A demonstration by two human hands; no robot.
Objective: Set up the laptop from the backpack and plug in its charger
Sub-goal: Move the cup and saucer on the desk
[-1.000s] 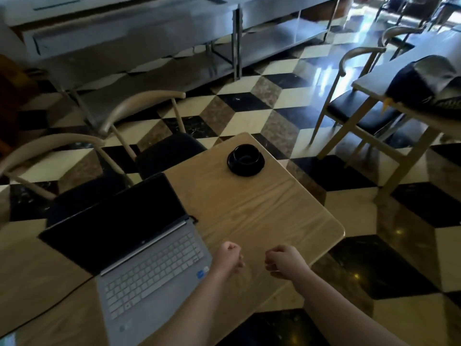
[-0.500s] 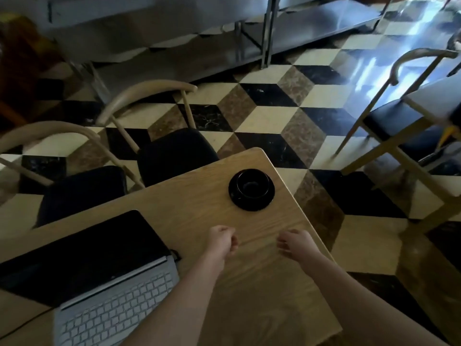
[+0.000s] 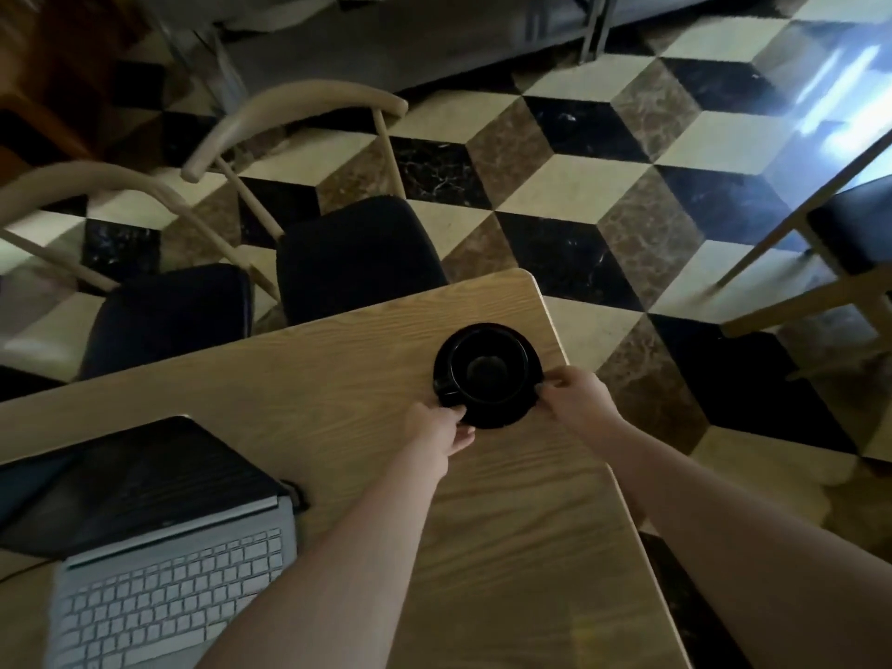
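Both hands pinch black saucer [image 3: 487, 412] edges: left hand [image 3: 437, 429], right hand [image 3: 577, 398] | cup [image 3: 487, 366] on top | risk: tilting slides cup off near surface [image 3: 507, 523] corner

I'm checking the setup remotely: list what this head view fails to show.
- Laptop: left and bottom edges crop it; the screen is dark, so on or off is unclear.
- Charger cable: only a short thin stretch shows at the left edge; its plug is out of frame.
- Cup on saucer: too dark to tell contents.
- Left hand and right hand: fingertips at the saucer rim, hidden underneath.
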